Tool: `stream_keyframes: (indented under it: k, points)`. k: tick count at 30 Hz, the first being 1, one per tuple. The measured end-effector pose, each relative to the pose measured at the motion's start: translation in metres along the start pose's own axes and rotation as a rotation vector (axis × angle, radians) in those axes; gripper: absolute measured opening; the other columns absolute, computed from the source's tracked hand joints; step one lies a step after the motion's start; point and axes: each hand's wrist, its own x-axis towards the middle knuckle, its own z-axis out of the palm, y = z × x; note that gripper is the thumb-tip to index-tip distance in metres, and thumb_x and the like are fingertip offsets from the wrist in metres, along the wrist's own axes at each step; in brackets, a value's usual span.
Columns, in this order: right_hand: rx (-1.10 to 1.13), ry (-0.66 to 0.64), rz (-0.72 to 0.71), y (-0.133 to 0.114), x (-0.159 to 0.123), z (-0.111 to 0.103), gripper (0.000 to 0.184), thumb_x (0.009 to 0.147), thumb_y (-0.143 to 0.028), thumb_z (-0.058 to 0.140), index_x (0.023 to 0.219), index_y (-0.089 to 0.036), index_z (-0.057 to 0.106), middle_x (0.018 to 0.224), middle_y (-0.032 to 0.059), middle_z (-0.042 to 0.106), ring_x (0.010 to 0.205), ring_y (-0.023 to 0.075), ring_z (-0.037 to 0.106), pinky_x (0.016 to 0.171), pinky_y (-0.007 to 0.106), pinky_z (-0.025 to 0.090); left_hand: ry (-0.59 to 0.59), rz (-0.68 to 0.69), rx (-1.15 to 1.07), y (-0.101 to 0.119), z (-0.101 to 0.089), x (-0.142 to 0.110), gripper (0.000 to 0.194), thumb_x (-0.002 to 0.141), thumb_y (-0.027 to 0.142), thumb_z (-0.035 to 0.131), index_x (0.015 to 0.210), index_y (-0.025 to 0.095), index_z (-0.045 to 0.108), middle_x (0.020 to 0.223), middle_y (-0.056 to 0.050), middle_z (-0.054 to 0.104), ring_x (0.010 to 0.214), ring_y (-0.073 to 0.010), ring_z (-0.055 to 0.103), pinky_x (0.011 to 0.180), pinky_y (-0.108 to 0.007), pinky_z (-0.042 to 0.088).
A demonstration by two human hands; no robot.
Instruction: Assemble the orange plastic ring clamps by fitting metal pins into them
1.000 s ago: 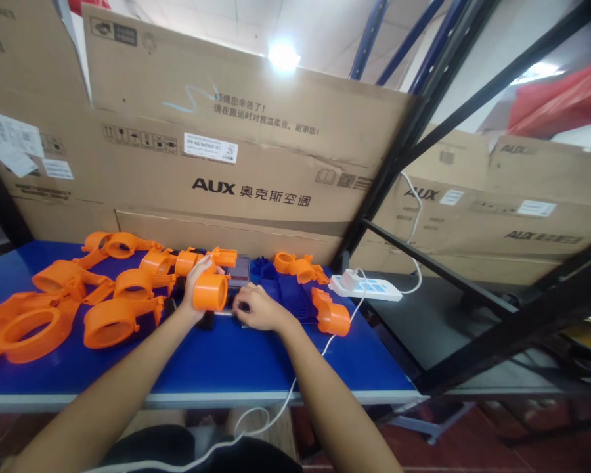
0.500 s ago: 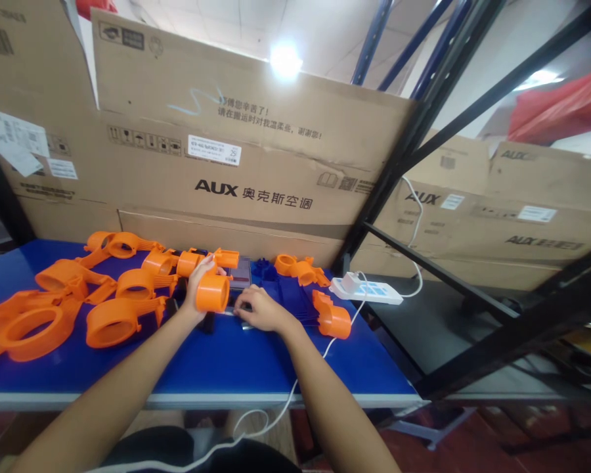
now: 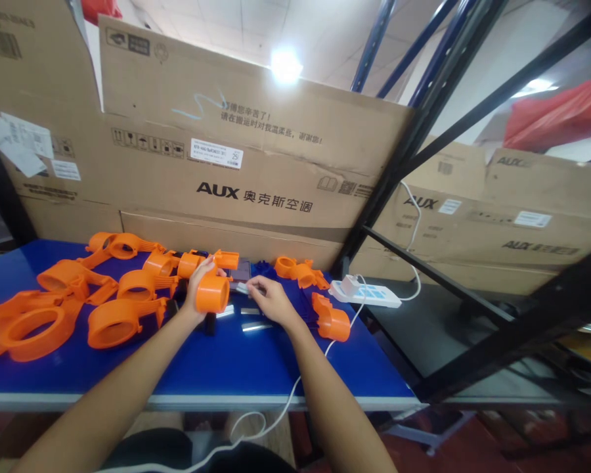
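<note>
My left hand (image 3: 197,289) is wrapped round an orange plastic ring-shaped part (image 3: 213,293), held above the blue table with its ring toward me. Just to the right, my right hand (image 3: 268,297) pinches a small pale metal strip (image 3: 241,288) between thumb and fingers. Below that hand, a short metal strip (image 3: 256,326) lies on the table, with another strip close behind it. A further light strip (image 3: 225,311) lies beside the held orange part. At the back, a dark flat box (image 3: 241,270) is partly hidden by my hands.
Several orange ring parts (image 3: 113,322) cover the table's left side. More orange parts (image 3: 333,320) lie at the right, near dark blue pieces (image 3: 305,305). A white power strip (image 3: 367,291) and its cable (image 3: 295,387) run along the right. Cardboard boxes (image 3: 256,157) stand behind.
My right hand has lifted slightly up and to the right, now with a small metal strip in its fingers. Strips under it have come into view. My left hand has stayed almost still.
</note>
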Motion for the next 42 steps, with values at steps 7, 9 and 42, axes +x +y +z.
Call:
stream_keyframes:
  k: [7,9,42]
  points:
    - [0.236,0.02,0.047,0.001,0.003,-0.001,0.025,0.086,-0.039,0.065,0.102,-0.021,0.071,0.075,-0.0002,0.068,0.068,0.0163,0.061,0.067,0.027,0.048,0.0,0.002,0.017,-0.002,-0.002,-0.002,0.038,0.078,0.036,0.076,0.107,0.02,0.057,0.073,0.0,0.067,0.059,-0.0154,0.067,0.057,-0.026,0.055]
    - [0.243,0.01,0.041,-0.001,0.003,-0.001,0.021,0.084,-0.039,0.067,0.094,-0.02,0.071,0.079,0.0013,0.069,0.071,0.0166,0.06,0.066,0.027,0.048,0.004,0.001,0.015,-0.003,-0.003,-0.002,0.039,0.078,0.036,0.076,0.109,0.02,0.056,0.074,0.0,0.067,0.06,-0.0158,0.067,0.058,-0.026,0.056]
    - [0.701,0.333,0.514,0.012,0.005,0.003,0.039,0.066,-0.032,0.083,0.096,-0.019,0.063,0.062,-0.0053,0.062,0.035,0.0037,0.041,0.033,0.016,0.025,-0.043,-0.05,0.037,-0.005,0.003,-0.007,0.047,0.08,0.032,0.073,0.12,0.015,0.059,0.073,-0.004,0.069,0.06,-0.0171,0.066,0.055,-0.027,0.054]
